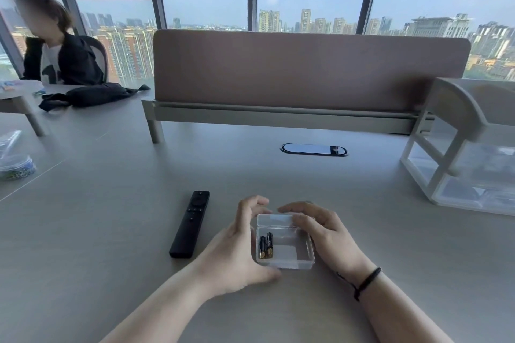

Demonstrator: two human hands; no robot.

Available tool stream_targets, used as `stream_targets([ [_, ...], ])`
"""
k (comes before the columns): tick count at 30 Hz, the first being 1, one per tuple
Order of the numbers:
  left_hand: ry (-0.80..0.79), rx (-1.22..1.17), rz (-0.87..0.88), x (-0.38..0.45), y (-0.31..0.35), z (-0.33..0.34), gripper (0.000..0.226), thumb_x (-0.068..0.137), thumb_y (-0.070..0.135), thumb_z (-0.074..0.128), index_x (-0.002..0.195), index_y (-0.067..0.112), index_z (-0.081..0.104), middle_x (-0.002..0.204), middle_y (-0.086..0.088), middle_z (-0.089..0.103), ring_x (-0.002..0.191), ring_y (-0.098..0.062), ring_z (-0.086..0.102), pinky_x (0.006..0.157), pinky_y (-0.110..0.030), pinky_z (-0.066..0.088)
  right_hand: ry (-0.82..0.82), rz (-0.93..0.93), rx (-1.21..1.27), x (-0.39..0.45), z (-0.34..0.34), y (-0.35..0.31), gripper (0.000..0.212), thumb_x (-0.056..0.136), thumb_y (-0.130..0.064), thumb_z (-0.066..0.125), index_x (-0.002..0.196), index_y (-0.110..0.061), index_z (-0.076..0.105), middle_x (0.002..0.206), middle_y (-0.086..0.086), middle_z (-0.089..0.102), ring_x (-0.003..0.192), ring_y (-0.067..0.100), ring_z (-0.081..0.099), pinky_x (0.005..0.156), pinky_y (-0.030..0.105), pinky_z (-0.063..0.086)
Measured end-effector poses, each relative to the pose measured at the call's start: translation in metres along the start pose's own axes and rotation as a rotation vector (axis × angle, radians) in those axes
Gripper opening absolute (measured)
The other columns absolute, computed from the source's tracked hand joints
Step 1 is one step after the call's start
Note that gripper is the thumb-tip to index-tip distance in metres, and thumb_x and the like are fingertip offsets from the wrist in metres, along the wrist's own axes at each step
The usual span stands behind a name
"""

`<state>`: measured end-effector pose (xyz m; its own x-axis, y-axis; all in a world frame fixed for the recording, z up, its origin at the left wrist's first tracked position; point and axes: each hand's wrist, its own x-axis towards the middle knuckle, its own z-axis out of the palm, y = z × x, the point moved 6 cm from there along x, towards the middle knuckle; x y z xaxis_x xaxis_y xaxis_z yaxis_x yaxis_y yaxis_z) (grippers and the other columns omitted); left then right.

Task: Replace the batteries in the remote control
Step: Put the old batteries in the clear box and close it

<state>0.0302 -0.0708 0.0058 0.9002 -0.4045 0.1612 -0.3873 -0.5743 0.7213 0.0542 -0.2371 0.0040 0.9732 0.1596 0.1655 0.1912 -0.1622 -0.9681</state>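
Observation:
A small clear plastic box (295, 253) sits on the grey desk in front of me with its hinged lid (274, 219) standing open at the back. Two black AAA batteries (265, 245) lie side by side in its left half. My left hand (237, 253) cups the box's left side, thumb at the front corner, fingers curled above the lid. My right hand (323, 228) holds the right side, its fingers on the lid. A slim black remote control (191, 224) lies button side up just left of my left hand, untouched.
A desk divider panel (306, 69) closes off the back. A white and clear drawer organiser (468, 153) stands at the right. A cable grommet (313, 149) is set in the desk beyond the box. At the far left are a plastic bag (14, 159), a black garment (92, 96) and a seated person (61, 44).

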Motion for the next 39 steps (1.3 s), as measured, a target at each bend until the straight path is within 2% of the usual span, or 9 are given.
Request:
stream_targets([
  [4, 0.069, 0.048, 0.029, 0.004, -0.006, -0.002, 0.055, 0.069, 0.037, 0.076, 0.109, 0.043, 0.040, 0.106, 0.010, 0.065, 0.081, -0.010, 0.064, 0.075, -0.041, 0.054, -0.078, -0.004, -0.144, -0.001, 0.001, 0.002, 0.027, 0.074, -0.023, 0.061, 0.094, -0.027, 0.078, 0.115, -0.010, 0.066, 0.103, 0.003, 0.065, 0.086, 0.015, 0.049],
  [9, 0.138, 0.112, 0.029, 0.006, -0.014, -0.006, 0.035, 0.069, 0.041, 0.077, 0.095, 0.039, 0.053, 0.129, 0.031, 0.055, 0.096, -0.007, 0.063, 0.082, -0.032, 0.051, -0.152, -0.060, -0.401, -0.006, 0.009, 0.003, 0.034, 0.074, -0.022, 0.069, 0.101, -0.042, 0.072, 0.122, -0.021, 0.055, 0.114, -0.006, 0.055, 0.098, 0.017, 0.043],
  [13, 0.159, 0.084, 0.047, 0.007, -0.016, -0.007, 0.034, 0.067, 0.045, 0.081, 0.089, 0.035, 0.057, 0.129, 0.023, 0.059, 0.107, 0.004, 0.061, 0.086, -0.026, 0.050, -0.171, -0.068, -0.433, -0.004, 0.006, 0.004, 0.034, 0.075, -0.025, 0.076, 0.100, -0.046, 0.070, 0.125, -0.021, 0.053, 0.115, -0.008, 0.054, 0.100, 0.021, 0.043],
  [18, 0.163, 0.078, 0.062, 0.009, -0.016, -0.006, 0.030, 0.066, 0.042, 0.084, 0.080, 0.036, 0.058, 0.127, 0.017, 0.063, 0.096, -0.001, 0.066, 0.080, -0.027, 0.051, -0.186, -0.057, -0.381, -0.002, 0.006, 0.006, 0.023, 0.071, -0.025, 0.083, 0.082, -0.042, 0.072, 0.126, -0.017, 0.056, 0.111, -0.002, 0.061, 0.101, 0.030, 0.048],
  [23, 0.162, 0.085, 0.075, 0.009, -0.016, -0.006, 0.028, 0.067, 0.038, 0.085, 0.081, 0.033, 0.061, 0.128, 0.015, 0.062, 0.100, 0.005, 0.063, 0.081, -0.019, 0.048, -0.168, -0.060, -0.378, -0.001, 0.005, 0.005, 0.028, 0.070, -0.018, 0.087, 0.072, -0.040, 0.070, 0.125, -0.018, 0.057, 0.105, -0.004, 0.063, 0.095, 0.024, 0.050],
  [26, 0.157, 0.078, 0.081, 0.009, -0.015, -0.006, 0.029, 0.068, 0.041, 0.084, 0.082, 0.034, 0.059, 0.129, 0.015, 0.062, 0.098, 0.000, 0.065, 0.080, -0.024, 0.050, -0.163, -0.059, -0.371, -0.001, 0.005, 0.005, 0.028, 0.070, -0.017, 0.087, 0.073, -0.038, 0.071, 0.125, -0.017, 0.058, 0.104, -0.004, 0.064, 0.093, 0.022, 0.051],
  [31, 0.169, 0.110, 0.077, 0.009, -0.016, -0.004, 0.033, 0.068, 0.042, 0.081, 0.090, 0.033, 0.058, 0.128, 0.022, 0.059, 0.088, -0.001, 0.063, 0.077, -0.025, 0.049, -0.156, -0.066, -0.412, -0.001, 0.005, 0.007, 0.032, 0.065, -0.030, 0.086, 0.088, -0.043, 0.070, 0.126, -0.022, 0.056, 0.109, -0.002, 0.061, 0.098, 0.032, 0.051],
  [34, 0.189, 0.119, 0.072, 0.009, -0.018, -0.002, 0.040, 0.066, 0.043, 0.079, 0.097, 0.036, 0.056, 0.125, 0.028, 0.052, 0.075, -0.008, 0.061, 0.075, -0.028, 0.049, -0.097, -0.090, -0.462, -0.001, 0.005, 0.010, 0.056, 0.057, -0.043, 0.084, 0.109, -0.046, 0.061, 0.122, -0.024, 0.056, 0.109, -0.001, 0.060, 0.095, 0.033, 0.052],
  [39, 0.204, 0.119, 0.090, 0.009, -0.021, -0.003, 0.053, 0.066, 0.048, 0.079, 0.110, 0.036, 0.051, 0.121, 0.021, 0.051, 0.078, -0.004, 0.058, 0.070, -0.020, 0.047, -0.042, -0.066, -0.417, -0.001, 0.000, 0.014, 0.080, 0.052, -0.045, 0.086, 0.122, -0.049, 0.048, 0.120, -0.017, 0.056, 0.116, 0.000, 0.056, 0.099, 0.030, 0.051],
])
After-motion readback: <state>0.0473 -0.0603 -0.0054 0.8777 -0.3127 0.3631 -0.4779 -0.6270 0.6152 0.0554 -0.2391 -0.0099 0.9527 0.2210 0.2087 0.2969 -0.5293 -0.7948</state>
